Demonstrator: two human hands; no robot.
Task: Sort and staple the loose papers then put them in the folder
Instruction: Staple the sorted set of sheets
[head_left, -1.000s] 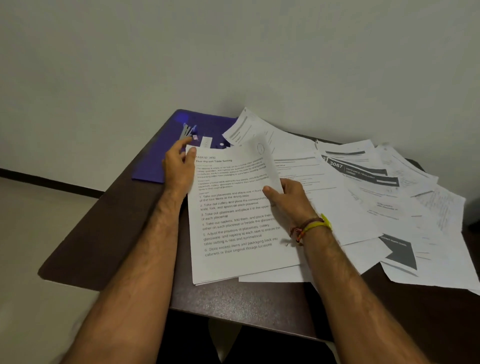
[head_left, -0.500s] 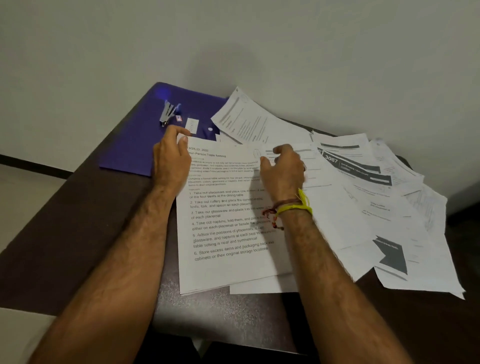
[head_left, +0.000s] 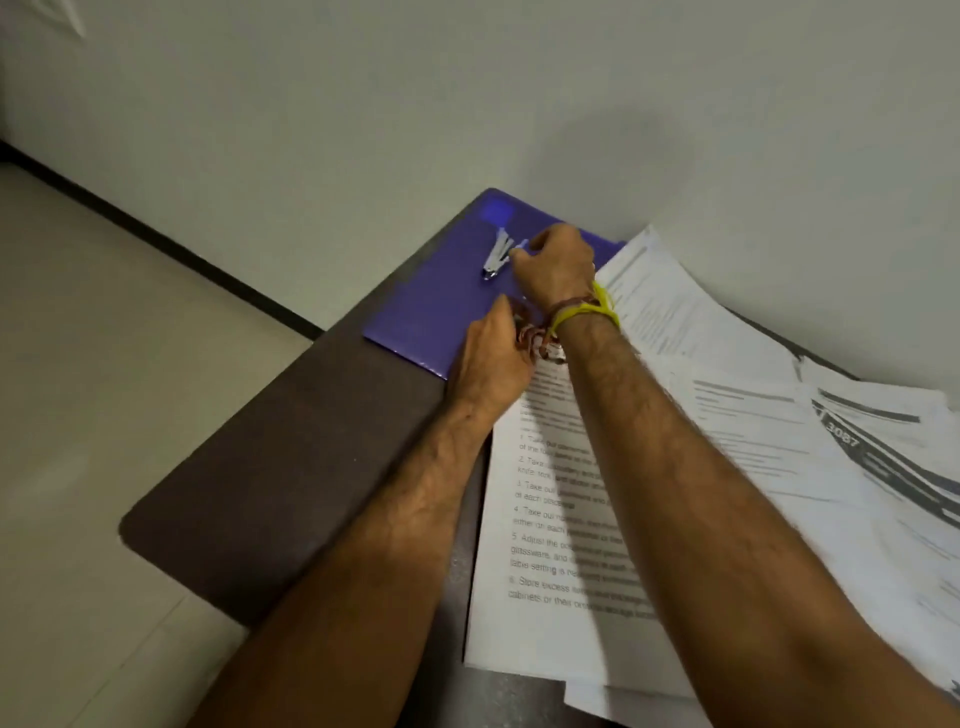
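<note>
A silver stapler (head_left: 496, 257) lies on the purple folder (head_left: 436, 306) at the table's far left corner. My right hand (head_left: 553, 267) reaches across my left arm, and its curled fingertips are at the stapler's upper end. Whether they grip it is not visible. My left hand (head_left: 491, 358) holds the top left corner of a printed paper stack (head_left: 545, 519) with its thumb out; my right wrist hides its fingers. Loose printed sheets (head_left: 753, 415) lie spread to the right of the stack.
The dark brown table (head_left: 291, 483) has a rounded left corner and stands against a pale wall. Beige floor lies to the left. One loose sheet (head_left: 644, 270) overlaps the folder's right edge.
My right hand left the stack's top edge and moved up and left onto the folder, to the stapler. My left hand stayed on the stack's corner. The camera swung left.
</note>
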